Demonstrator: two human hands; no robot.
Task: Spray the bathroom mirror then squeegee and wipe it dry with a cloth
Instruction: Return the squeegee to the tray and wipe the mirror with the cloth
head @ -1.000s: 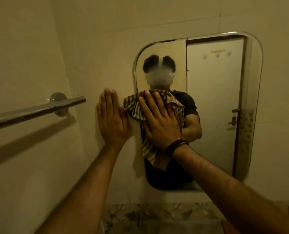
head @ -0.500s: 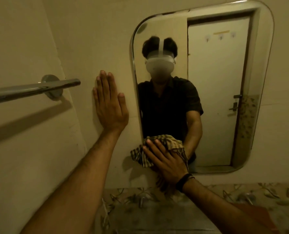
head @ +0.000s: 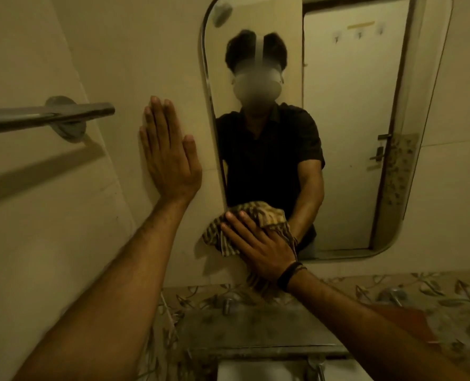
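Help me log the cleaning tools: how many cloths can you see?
1. The striped cloth is pressed under the right hand against the mirror at its lower left corner, hanging partly over the wall. Others may lie out of view.

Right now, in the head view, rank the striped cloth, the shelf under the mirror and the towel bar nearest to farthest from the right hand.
1. striped cloth: pressed under the right hand, touching.
2. shelf: just below it.
3. towel bar: far left, on the side wall.
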